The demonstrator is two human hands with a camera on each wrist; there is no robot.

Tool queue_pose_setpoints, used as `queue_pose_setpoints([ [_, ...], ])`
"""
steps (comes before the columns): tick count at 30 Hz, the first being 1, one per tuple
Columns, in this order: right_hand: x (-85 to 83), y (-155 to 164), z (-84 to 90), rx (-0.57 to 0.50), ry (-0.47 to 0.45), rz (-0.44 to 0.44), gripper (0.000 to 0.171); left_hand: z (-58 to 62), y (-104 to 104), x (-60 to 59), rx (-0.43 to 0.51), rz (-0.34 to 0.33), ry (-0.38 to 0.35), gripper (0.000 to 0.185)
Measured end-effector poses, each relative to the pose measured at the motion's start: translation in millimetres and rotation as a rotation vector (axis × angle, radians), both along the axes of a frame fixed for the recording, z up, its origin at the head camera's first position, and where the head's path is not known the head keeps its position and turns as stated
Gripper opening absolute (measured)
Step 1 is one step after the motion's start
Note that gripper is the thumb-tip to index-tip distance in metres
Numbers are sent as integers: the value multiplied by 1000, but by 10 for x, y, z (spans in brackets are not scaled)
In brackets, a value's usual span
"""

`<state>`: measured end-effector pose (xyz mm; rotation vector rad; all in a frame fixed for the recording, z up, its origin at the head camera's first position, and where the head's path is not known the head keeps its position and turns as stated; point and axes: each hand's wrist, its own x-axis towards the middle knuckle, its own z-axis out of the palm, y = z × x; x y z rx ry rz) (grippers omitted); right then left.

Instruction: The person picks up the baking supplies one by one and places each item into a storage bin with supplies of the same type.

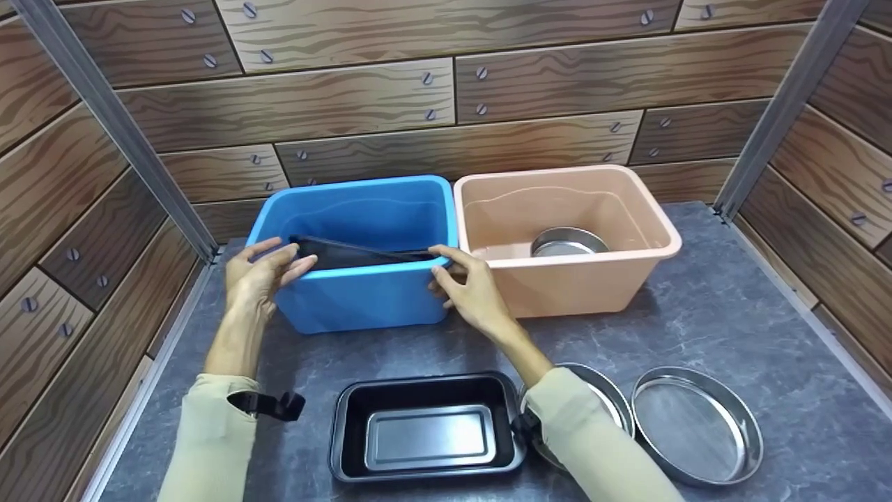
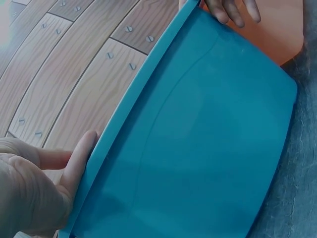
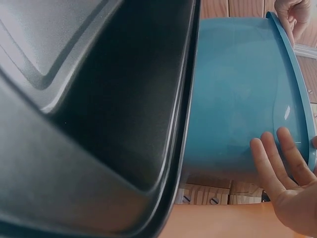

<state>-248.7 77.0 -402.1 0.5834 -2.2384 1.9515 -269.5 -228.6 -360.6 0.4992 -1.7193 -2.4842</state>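
Note:
A black baking pan (image 1: 355,252) lies tilted inside the blue bin (image 1: 362,300), its left end higher than its right. At the bin's front left corner, my left hand (image 1: 263,272) pinches the pan's raised end between thumb and fingers. My right hand (image 1: 470,286) is at the front right corner, a fingertip by the pan's lower end. In the right wrist view, several straight fingers (image 3: 270,158) of that hand lie along the bin's outside. The pan's lower part is hidden behind the bin's front wall.
A peach bin (image 1: 571,286) stands right of the blue one, with a round metal tin (image 1: 568,240) inside. In front lie another black baking pan (image 1: 428,390) and two round tins, one (image 1: 613,397) partly under my right sleeve, the other (image 1: 697,425) farther right. Wood-patterned walls (image 1: 390,104) enclose the table.

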Motion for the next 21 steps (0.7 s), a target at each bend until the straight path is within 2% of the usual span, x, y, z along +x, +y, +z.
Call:
queue_pose_setpoints([
  [7, 13, -7, -8, -12, 0, 6, 32, -19, -2, 19, 2, 4, 8, 58],
  [12, 13, -18, -23, -13, -7, 5, 32, -35, -17, 66, 25, -7, 48, 56],
  [21, 5, -7, 16, 19, 7, -9, 33, -87, -55, 295, 22, -52, 140, 49],
])
